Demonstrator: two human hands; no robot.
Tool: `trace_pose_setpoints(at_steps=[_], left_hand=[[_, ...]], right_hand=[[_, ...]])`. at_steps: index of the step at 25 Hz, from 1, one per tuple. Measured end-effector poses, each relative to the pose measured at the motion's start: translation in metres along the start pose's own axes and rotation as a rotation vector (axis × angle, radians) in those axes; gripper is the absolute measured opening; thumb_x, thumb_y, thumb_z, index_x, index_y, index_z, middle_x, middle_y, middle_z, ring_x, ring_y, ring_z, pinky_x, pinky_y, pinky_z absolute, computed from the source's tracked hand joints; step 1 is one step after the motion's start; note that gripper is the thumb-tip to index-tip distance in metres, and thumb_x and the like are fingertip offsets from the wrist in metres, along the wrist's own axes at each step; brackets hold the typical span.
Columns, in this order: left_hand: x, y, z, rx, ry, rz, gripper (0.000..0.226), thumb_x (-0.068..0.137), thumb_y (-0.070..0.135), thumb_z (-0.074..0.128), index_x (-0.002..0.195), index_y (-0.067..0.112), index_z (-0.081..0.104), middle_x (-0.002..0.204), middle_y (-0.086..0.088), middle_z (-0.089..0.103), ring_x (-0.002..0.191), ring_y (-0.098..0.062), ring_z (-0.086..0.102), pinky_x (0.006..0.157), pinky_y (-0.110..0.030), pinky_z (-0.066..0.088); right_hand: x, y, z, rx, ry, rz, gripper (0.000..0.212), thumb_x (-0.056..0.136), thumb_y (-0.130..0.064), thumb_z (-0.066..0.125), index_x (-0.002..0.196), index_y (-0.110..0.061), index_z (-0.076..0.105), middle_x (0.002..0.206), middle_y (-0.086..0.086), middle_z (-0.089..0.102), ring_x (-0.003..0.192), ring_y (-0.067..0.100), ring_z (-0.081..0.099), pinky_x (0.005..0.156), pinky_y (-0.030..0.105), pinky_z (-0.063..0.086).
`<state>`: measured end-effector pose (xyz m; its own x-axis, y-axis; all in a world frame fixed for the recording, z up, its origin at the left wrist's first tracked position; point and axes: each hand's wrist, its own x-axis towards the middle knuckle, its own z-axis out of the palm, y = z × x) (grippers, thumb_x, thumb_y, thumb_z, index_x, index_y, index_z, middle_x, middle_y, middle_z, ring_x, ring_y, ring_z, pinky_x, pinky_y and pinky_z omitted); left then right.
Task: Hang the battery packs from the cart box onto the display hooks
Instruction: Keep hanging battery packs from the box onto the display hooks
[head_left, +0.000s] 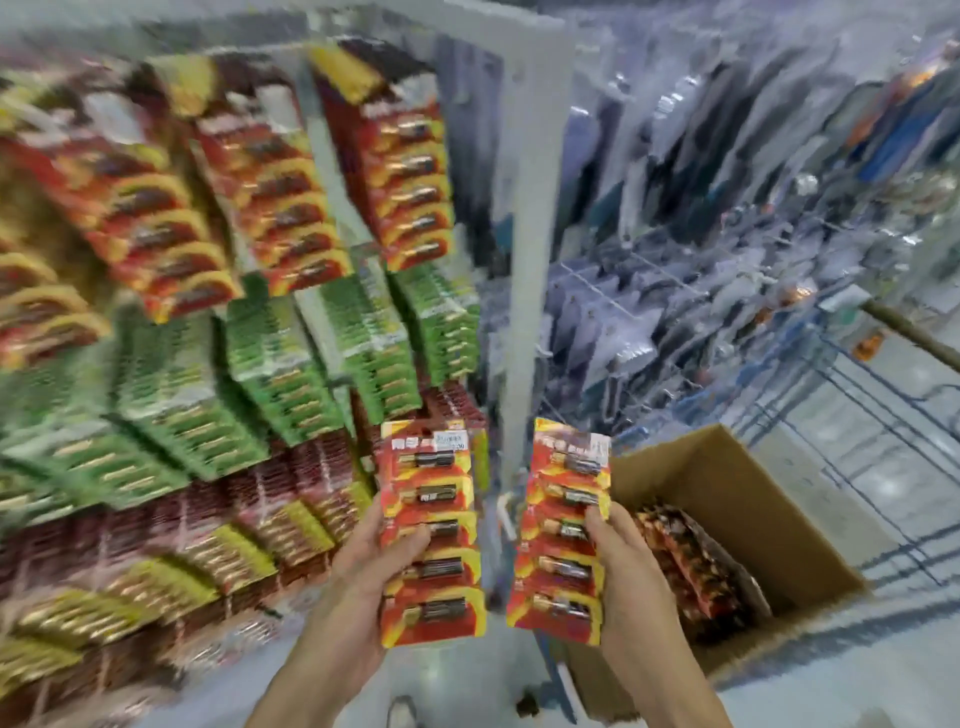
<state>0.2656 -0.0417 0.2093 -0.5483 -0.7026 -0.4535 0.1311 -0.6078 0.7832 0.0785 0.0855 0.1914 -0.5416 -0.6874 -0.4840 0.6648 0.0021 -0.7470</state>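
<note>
Head view looks down on two hands, each holding a strip of red-and-yellow battery packs upright in front of the display. At about 7 o'clock from the middle of the picture, the left hand (363, 577) grips the left strip (431, 530) along its lower left edge, thumb curled over the front and fingers behind. At about 5 o'clock, the right hand (628, 577) grips the right strip (563, 535) by its right edge in the same way, thumb on the face. The two strips stand side by side, near each other but not touching.

Further toward 4 o'clock sits the open cardboard box (737, 499), with more packs (696, 566) lying inside it. From 9 to 11 o'clock the display (234, 312) is crowded with hanging red, green and dark red packs; it is heavily blurred, and no bare hook can be made out.

The risks, as I judge them: with both hands loaded, neither is free to steady a hook or part the packed rows, so a strip's hanging hole could miss and the strip could drop to the floor. Each strip is held low, so its top may flop while being threaded. Pushing into the dense rows could also knock neighbouring packs loose.
</note>
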Motion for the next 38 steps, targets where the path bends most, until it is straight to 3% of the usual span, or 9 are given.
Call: trace_pose_setpoints(at_steps=[4, 12, 16, 20, 23, 26, 32, 35, 38], left_hand=[[-0.038, 0.046, -0.050, -0.034, 0.116, 0.207, 0.053, 0.085, 0.004, 0.066, 0.126, 0.038, 0.063, 0.115, -0.009, 0.078, 0.095, -0.035, 0.077, 0.067, -0.045, 0.064], [-0.099, 0.129, -0.165, -0.161, 0.305, 0.405, 0.053, 0.086, 0.024, 0.065, 0.137, 0.038, 0.058, 0.121, -0.012, 0.075, 0.105, -0.039, 0.074, 0.074, -0.050, 0.063], [-0.121, 0.170, -0.227, -0.192, 0.375, 0.411, 0.034, 0.095, 0.035, 0.061, 0.129, 0.032, 0.065, 0.113, -0.010, 0.078, 0.098, -0.037, 0.077, 0.082, -0.050, 0.059], [-0.137, 0.195, -0.285, -0.186, 0.465, 0.459, 0.034, 0.093, 0.038, 0.061, 0.125, 0.028, 0.068, 0.109, -0.008, 0.079, 0.094, -0.034, 0.078, 0.076, -0.049, 0.063], [-0.152, 0.217, -0.319, -0.172, 0.524, 0.523, 0.044, 0.082, 0.043, 0.068, 0.125, 0.033, 0.070, 0.110, -0.005, 0.079, 0.097, -0.034, 0.077, 0.087, -0.052, 0.058], [-0.172, 0.247, -0.338, -0.121, 0.584, 0.593, 0.027, 0.087, 0.044, 0.065, 0.113, 0.039, 0.072, 0.101, -0.001, 0.081, 0.088, -0.027, 0.079, 0.084, -0.048, 0.059], [-0.189, 0.301, -0.363, -0.062, 0.577, 0.790, 0.029, 0.097, 0.038, 0.057, 0.123, 0.035, 0.070, 0.103, -0.006, 0.080, 0.083, -0.032, 0.078, 0.064, -0.043, 0.064], [-0.186, 0.315, -0.374, -0.013, 0.576, 0.830, 0.030, 0.102, 0.037, 0.054, 0.128, 0.031, 0.068, 0.110, -0.008, 0.079, 0.084, -0.031, 0.078, 0.062, -0.040, 0.062], [-0.183, 0.324, -0.378, 0.007, 0.593, 0.813, 0.030, 0.103, 0.036, 0.054, 0.130, 0.033, 0.066, 0.107, -0.002, 0.080, 0.084, -0.027, 0.079, 0.058, -0.035, 0.062]], right_hand=[[-0.004, 0.011, 0.076, -0.135, -0.136, -0.007, 0.048, 0.081, -0.032, 0.070, 0.127, -0.019, 0.065, 0.117, 0.020, 0.073, 0.100, 0.043, 0.072, 0.088, 0.058, 0.058], [-0.035, 0.051, 0.247, -0.250, -0.280, -0.010, 0.018, 0.097, -0.041, 0.059, 0.110, -0.031, 0.065, 0.081, -0.011, 0.079, 0.070, 0.013, 0.077, 0.065, 0.037, 0.058], [-0.057, 0.085, 0.324, -0.189, -0.293, 0.033, 0.078, 0.073, -0.058, 0.073, 0.145, -0.036, 0.052, 0.131, -0.004, 0.069, 0.113, 0.027, 0.069, 0.095, 0.052, 0.055], [-0.071, 0.111, 0.380, -0.246, -0.361, -0.001, 0.052, 0.094, -0.047, 0.058, 0.141, -0.026, 0.056, 0.130, -0.004, 0.065, 0.112, 0.022, 0.062, 0.094, 0.043, 0.048], [-0.079, 0.126, 0.412, -0.279, -0.357, -0.014, 0.012, 0.096, -0.036, 0.059, 0.093, -0.025, 0.063, 0.079, -0.009, 0.072, 0.082, 0.020, 0.062, 0.095, 0.051, 0.047], [-0.092, 0.138, 0.435, -0.273, -0.350, -0.029, 0.007, 0.100, -0.024, 0.057, 0.097, -0.019, 0.059, 0.066, -0.014, 0.064, 0.079, 0.006, 0.056, 0.078, 0.040, 0.047], [-0.091, 0.167, 0.451, -0.356, -0.391, -0.023, 0.028, 0.101, -0.026, 0.054, 0.125, -0.013, 0.061, 0.102, -0.008, 0.068, 0.087, 0.016, 0.063, 0.073, 0.036, 0.050], [-0.088, 0.168, 0.454, -0.409, -0.434, -0.057, 0.028, 0.102, -0.027, 0.051, 0.128, -0.019, 0.061, 0.118, -0.008, 0.066, 0.092, 0.007, 0.060, 0.066, 0.017, 0.052], [-0.085, 0.177, 0.457, -0.515, -0.452, -0.142, 0.050, 0.091, -0.040, 0.056, 0.137, -0.020, 0.059, 0.150, 0.000, 0.052, 0.135, 0.025, 0.051, 0.113, 0.044, 0.043]])
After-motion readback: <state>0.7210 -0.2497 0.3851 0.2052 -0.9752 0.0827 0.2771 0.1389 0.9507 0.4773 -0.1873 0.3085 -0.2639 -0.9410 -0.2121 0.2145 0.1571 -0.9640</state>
